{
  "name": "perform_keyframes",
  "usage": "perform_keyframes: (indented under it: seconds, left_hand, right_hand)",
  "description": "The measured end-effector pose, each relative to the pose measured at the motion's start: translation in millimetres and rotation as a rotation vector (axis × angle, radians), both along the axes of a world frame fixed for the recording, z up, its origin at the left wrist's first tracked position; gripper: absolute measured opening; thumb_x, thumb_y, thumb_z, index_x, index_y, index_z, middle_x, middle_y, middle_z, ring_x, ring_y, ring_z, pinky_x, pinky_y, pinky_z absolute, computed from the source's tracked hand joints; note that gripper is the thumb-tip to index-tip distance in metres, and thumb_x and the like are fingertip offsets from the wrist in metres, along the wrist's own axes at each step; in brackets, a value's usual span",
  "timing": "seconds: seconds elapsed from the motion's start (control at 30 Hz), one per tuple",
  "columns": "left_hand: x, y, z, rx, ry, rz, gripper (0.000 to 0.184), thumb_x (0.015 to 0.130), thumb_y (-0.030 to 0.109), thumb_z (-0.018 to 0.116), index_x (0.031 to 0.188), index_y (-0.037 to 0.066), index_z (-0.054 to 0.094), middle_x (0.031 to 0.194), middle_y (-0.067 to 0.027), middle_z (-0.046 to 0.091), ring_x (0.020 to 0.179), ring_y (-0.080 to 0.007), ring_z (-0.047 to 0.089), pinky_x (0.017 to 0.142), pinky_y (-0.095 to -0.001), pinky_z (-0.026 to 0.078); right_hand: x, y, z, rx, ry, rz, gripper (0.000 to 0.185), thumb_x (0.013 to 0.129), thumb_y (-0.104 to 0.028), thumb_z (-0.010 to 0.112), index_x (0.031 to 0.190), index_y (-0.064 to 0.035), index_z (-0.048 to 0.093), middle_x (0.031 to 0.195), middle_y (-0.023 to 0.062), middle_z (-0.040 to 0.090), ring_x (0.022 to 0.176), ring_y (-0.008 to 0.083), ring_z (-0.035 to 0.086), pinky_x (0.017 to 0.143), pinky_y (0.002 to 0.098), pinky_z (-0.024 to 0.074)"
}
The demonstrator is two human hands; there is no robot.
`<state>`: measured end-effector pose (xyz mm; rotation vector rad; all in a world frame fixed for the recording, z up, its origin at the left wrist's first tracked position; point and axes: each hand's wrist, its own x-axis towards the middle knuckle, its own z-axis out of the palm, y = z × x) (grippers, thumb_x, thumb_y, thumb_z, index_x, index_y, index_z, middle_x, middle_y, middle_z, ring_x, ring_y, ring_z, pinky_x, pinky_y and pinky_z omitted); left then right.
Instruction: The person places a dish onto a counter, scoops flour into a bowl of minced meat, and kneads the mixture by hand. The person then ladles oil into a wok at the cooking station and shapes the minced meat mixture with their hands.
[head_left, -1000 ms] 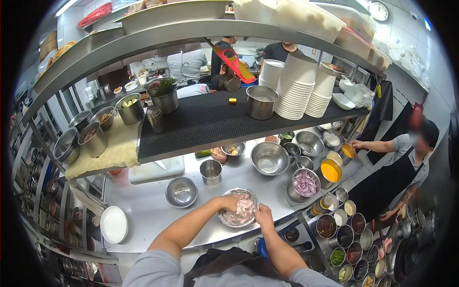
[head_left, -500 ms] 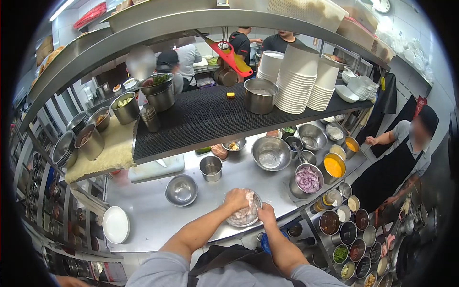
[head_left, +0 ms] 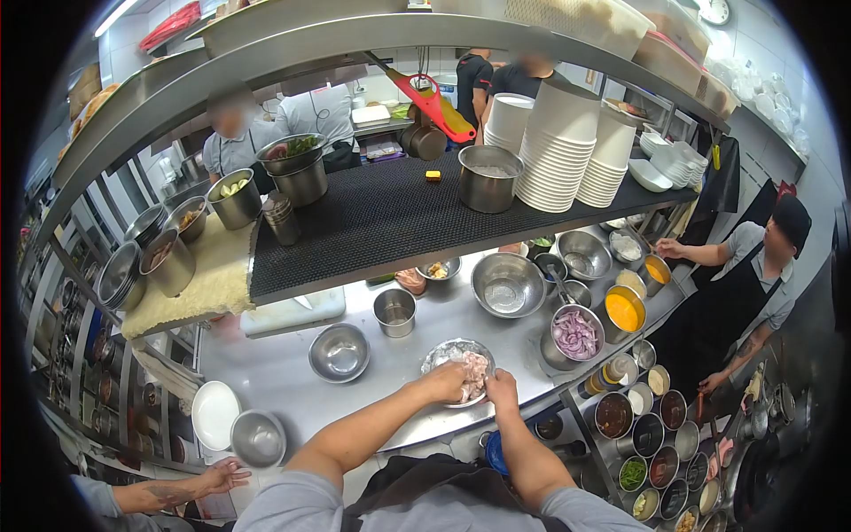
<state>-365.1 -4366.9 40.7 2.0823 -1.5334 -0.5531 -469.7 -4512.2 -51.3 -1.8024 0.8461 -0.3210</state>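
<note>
A steel bowl (head_left: 434, 362) of pale, whitish-pink meat (head_left: 477, 371) sits near the front edge of the steel counter (head_left: 275, 372). My left hand (head_left: 446, 381) is inside the bowl with its fingers curled into the meat; the fingertips are hidden. At the bowl's right rim is my right hand (head_left: 503, 390), its fingers closed on the edge. An empty steel bowl (head_left: 339, 353) and a steel pot (head_left: 394, 312) stand to the left and behind. A larger steel bowl (head_left: 508, 285) is behind to the right, beside a pot of sliced purple onion (head_left: 574, 335).
At the lower left, another person's hand (head_left: 226, 476) is beside a steel bowl (head_left: 258, 438) and a white dish (head_left: 215, 415). A co-worker (head_left: 745, 293) stands at the right near sauce containers (head_left: 640, 432). A shelf (head_left: 372, 222) crosses above the counter.
My left hand has sunk lower into the meat. Another person's arm and a steel bowl have appeared at the lower left. The co-worker's arm at the right reaches toward the orange sauce container.
</note>
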Motion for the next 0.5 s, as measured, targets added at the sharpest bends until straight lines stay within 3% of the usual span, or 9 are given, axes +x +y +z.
perform_keyframes:
  seconds: [0.03, 0.1, 0.17, 0.23, 0.33, 0.37, 0.43, 0.47, 0.5]
  left_hand:
    - [5, 1, -1, 0.000, 0.001, 0.002, 0.031, 0.070, 0.018, 0.065, 0.096, 0.002, 0.067, 0.097, -0.0229, 0.064, 0.099, -0.0350, 0.060, 0.090, -0.0401, 0.047]
    - [17, 3, -3, -0.307, -0.134, 0.065, 0.040, 0.075, 0.022, 0.064, 0.113, 0.008, 0.065, 0.105, -0.0216, 0.063, 0.095, -0.0372, 0.061, 0.086, -0.0409, 0.049]
    - [30, 3, 1, -0.265, -0.116, 0.100, 0.042, 0.075, 0.025, 0.065, 0.113, 0.007, 0.064, 0.109, -0.0214, 0.062, 0.097, -0.0362, 0.061, 0.087, -0.0398, 0.049]
    - [39, -5, 11, 0.194, 0.032, 0.476, 0.042, 0.071, 0.023, 0.068, 0.109, 0.005, 0.065, 0.110, -0.0195, 0.063, 0.101, -0.0361, 0.059, 0.091, -0.0406, 0.047]
    - [35, -5, 41, 0.122, 0.235, 0.483, 0.052, 0.067, 0.024, 0.072, 0.114, 0.004, 0.061, 0.112, -0.0226, 0.062, 0.107, -0.0361, 0.058, 0.092, -0.0391, 0.045]
    - [36, -8, 27, 0.129, 0.241, 0.485, 0.052, 0.067, 0.024, 0.072, 0.114, 0.004, 0.061, 0.112, -0.0226, 0.062, 0.107, -0.0361, 0.058, 0.092, -0.0391, 0.045]
    - [53, -24, -38, -0.298, 0.845, 0.486, 0.055, 0.068, 0.023, 0.071, 0.117, 0.002, 0.059, 0.114, -0.0247, 0.061, 0.109, -0.0361, 0.057, 0.093, -0.0368, 0.045]
    - [69, -35, -92, -0.275, 0.665, 0.647, 0.052, 0.070, 0.021, 0.068, 0.117, 0.000, 0.058, 0.117, -0.0258, 0.059, 0.113, -0.0359, 0.056, 0.095, -0.0354, 0.043]
    - [68, -37, -94, -0.267, 0.672, 0.648, 0.052, 0.070, 0.021, 0.068, 0.117, 0.000, 0.058, 0.117, -0.0258, 0.059, 0.113, -0.0359, 0.056, 0.095, -0.0354, 0.043]
  right_hand:
    - [0, 1, 8, 0.064, -0.045, -0.027, 0.021, 0.080, -0.010, 0.051, 0.074, 0.0103, 0.051, 0.071, 0.0230, 0.058, 0.051, 0.0320, 0.063, 0.041, 0.0375, 0.0539]
    - [1, 0, 16, 0.026, -0.033, -0.015, 0.021, 0.080, -0.010, 0.052, 0.075, 0.0106, 0.051, 0.070, 0.0231, 0.058, 0.051, 0.0315, 0.063, 0.042, 0.0378, 0.0538]
    - [3, 1, 22, -0.012, -0.019, -0.001, 0.022, 0.080, -0.010, 0.053, 0.075, 0.0109, 0.051, 0.069, 0.0233, 0.058, 0.051, 0.0311, 0.062, 0.043, 0.0381, 0.0536]
    - [9, 7, 36, -0.217, -0.063, -0.044, 0.026, 0.078, -0.017, 0.055, 0.077, 0.0087, 0.055, 0.073, 0.0287, 0.060, 0.069, 0.0418, 0.063, 0.067, 0.0465, 0.0488]
    - [18, 23, 74, -0.272, -0.112, -0.027, 0.026, 0.078, -0.017, 0.055, 0.075, 0.0085, 0.054, 0.070, 0.0307, 0.058, 0.068, 0.0447, 0.060, 0.066, 0.0484, 0.0465]
    - [20, 27, 78, -0.266, -0.105, -0.024, 0.026, 0.078, -0.017, 0.055, 0.075, 0.0085, 0.054, 0.070, 0.0307, 0.058, 0.068, 0.0447, 0.060, 0.066, 0.0484, 0.0465]
    - [26, 31, 84, -0.306, -0.110, -0.008, 0.027, 0.078, -0.018, 0.055, 0.075, 0.0083, 0.054, 0.071, 0.0314, 0.057, 0.071, 0.0463, 0.059, 0.067, 0.0496, 0.0454]
    - [26, 32, 86, -0.301, -0.101, -0.009, 0.027, 0.078, -0.018, 0.055, 0.075, 0.0083, 0.054, 0.071, 0.0314, 0.057, 0.071, 0.0463, 0.059, 0.067, 0.0496, 0.0454]
    - [27, 33, 88, -0.331, -0.119, -0.004, 0.027, 0.078, -0.019, 0.055, 0.076, 0.0083, 0.054, 0.072, 0.0319, 0.058, 0.073, 0.0470, 0.059, 0.068, 0.0498, 0.0456]
